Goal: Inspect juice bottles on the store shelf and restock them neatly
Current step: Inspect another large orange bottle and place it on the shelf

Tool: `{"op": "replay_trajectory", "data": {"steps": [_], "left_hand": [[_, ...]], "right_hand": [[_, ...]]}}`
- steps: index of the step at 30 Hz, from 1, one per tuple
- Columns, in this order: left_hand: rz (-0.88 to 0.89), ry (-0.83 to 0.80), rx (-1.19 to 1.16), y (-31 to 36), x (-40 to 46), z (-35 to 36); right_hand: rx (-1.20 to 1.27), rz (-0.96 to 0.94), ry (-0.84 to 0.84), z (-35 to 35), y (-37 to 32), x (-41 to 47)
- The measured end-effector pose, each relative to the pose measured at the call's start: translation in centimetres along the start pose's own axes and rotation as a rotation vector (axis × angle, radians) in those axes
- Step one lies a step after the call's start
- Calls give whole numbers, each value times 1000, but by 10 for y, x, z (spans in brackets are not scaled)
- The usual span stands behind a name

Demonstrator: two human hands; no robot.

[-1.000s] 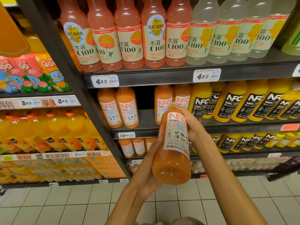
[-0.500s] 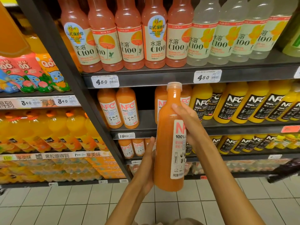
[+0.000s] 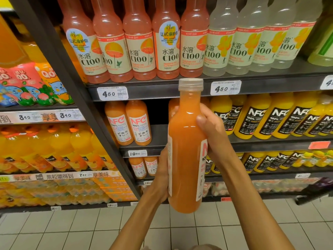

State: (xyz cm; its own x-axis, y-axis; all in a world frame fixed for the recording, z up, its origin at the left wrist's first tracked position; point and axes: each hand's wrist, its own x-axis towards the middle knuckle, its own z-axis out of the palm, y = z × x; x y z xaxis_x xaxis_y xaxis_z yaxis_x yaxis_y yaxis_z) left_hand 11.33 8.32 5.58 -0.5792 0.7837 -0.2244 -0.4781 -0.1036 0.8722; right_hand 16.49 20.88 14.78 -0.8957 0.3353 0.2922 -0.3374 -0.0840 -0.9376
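I hold a tall orange NFC juice bottle (image 3: 185, 145) upright in front of the shelves, its clear cap level with the upper shelf edge. Its white label is turned away, only its edges showing left and right. My right hand (image 3: 212, 130) grips the bottle's upper body from the right, thumb across the front. My left hand (image 3: 161, 177) holds the lower body from the left, fingers behind it. Two matching orange NFC bottles (image 3: 128, 121) stand on the middle shelf (image 3: 158, 136), with a gap to their right behind the held bottle.
Pink and clear C100 bottles (image 3: 138, 44) fill the top shelf. Yellow NFC bottles (image 3: 270, 118) with black labels crowd the middle shelf's right side and the shelf below. A dark upright post (image 3: 86, 112) divides off the left bay of orange drinks. White floor tiles (image 3: 72, 230) lie below.
The bottle went from tilted with its label facing me to upright and higher, then turned so the label faces away. My right hand slid from the neck to the upper body.
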Motion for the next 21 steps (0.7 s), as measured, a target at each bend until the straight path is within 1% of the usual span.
{"op": "replay_trajectory", "data": {"steps": [3,5,7,9,10,12,14,16,17,18,20,21], "left_hand": [[56,124,16,4,3,4],[79,138,88,10,4,5],[86,139,170,13,3,7],[119,148,216,12,1,8],[133,142,221,12,-1,7],[97,106,202,15,-4,1],[24,9,155,19,-10,-2],[-33,-113,83,21,-17,0],[-60,-176,20,21,-19,3],[-85,-184,-29,20,-19,5],[-99,-104,-49,17,-18,5],[-82,-56,-39,15,-18,3]], "right_hand": [[-151,3,21,0,-1,0],[-191,9,56,0,4,-2],[-177,12,110,-2,8,-1],[-121,29,123,-6,8,2],[-62,38,103,-9,7,4],[116,33,15,-14,4,7],[323,33,-90,-13,2,9],[458,33,-141,-11,2,11],[497,32,-142,-10,2,11],[521,36,-126,-9,2,12],[478,62,-30,-10,1,13],[390,87,43,-11,1,14]]}}
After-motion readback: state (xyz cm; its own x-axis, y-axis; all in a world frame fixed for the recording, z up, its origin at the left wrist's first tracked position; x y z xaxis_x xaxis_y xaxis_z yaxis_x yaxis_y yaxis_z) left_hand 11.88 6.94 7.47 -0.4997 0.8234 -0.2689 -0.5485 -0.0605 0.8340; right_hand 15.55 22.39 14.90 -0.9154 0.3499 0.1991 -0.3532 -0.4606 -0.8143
